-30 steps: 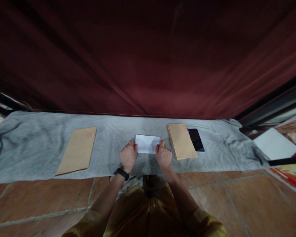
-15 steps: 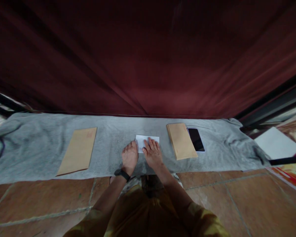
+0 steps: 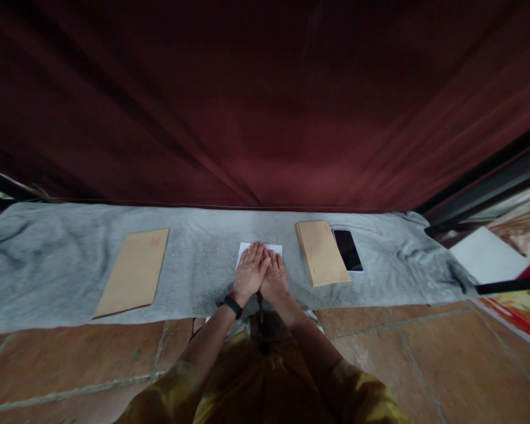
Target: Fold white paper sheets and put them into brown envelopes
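A small white sheet of paper (image 3: 271, 247) lies on the grey cloth, mostly covered by my hands. My left hand (image 3: 249, 272) rests flat on it with fingers stretched forward, and its fingertips partly overlap the other hand. Beside it my right hand (image 3: 274, 278) also presses flat on the paper, fingers extended. Neither hand grips anything. To the right is a stack of brown envelopes (image 3: 323, 253). Another brown envelope (image 3: 135, 271), maybe with more beneath it, lies to the left.
A smartphone (image 3: 348, 250) lies right of the envelope stack. Grey cloth (image 3: 203, 235) covers the narrow surface, with a dark red curtain (image 3: 265, 147) behind it. At the far right are a white panel (image 3: 488, 256) and a black bar (image 3: 512, 286). Floor tiles (image 3: 380, 341) show below.
My left hand has moved right from the paper's left edge onto the paper, against my right hand. Its fingers have straightened out. The view has shifted slightly.
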Available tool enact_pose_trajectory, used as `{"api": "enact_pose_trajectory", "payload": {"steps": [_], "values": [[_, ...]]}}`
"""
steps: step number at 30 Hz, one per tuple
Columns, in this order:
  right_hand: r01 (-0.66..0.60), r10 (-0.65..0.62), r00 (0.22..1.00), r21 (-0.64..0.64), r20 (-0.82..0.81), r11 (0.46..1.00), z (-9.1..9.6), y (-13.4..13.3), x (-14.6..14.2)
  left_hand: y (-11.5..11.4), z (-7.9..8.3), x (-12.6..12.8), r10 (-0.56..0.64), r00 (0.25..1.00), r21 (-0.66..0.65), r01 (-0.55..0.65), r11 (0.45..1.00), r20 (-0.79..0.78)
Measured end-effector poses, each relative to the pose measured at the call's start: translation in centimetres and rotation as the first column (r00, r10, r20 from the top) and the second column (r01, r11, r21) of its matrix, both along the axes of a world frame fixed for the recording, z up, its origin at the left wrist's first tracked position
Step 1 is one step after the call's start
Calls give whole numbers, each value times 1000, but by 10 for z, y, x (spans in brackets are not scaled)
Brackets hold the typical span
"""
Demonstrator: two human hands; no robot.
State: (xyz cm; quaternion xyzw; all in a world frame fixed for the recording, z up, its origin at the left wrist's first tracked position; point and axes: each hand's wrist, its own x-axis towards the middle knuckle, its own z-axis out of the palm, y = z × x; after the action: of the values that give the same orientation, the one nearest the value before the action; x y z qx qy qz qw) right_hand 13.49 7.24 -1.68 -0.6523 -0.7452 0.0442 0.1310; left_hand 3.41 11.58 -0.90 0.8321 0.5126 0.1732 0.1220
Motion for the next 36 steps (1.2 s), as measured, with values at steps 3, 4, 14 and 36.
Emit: {"api": "enact_pose_trajectory", "payload": {"steps": [3,4,14,36], "values": [[3,-3,1000,29,-4,1000,-2,-1,1,0,-2,-6,40,999,-12,-40,999,-33],[7,-7,1000,41,-6,999,-3,-1,1,0,-2,-8,55,997,-6,-55,998,-46],[160,-152,987,187,-55,969,-14,-2,16,-8,-7,-21,148,981,91,-137,986,-128],[138,-128,989,163,-67,977,12,-6,7,-16,2,-48,220,964,69,-212,975,-150]]}}
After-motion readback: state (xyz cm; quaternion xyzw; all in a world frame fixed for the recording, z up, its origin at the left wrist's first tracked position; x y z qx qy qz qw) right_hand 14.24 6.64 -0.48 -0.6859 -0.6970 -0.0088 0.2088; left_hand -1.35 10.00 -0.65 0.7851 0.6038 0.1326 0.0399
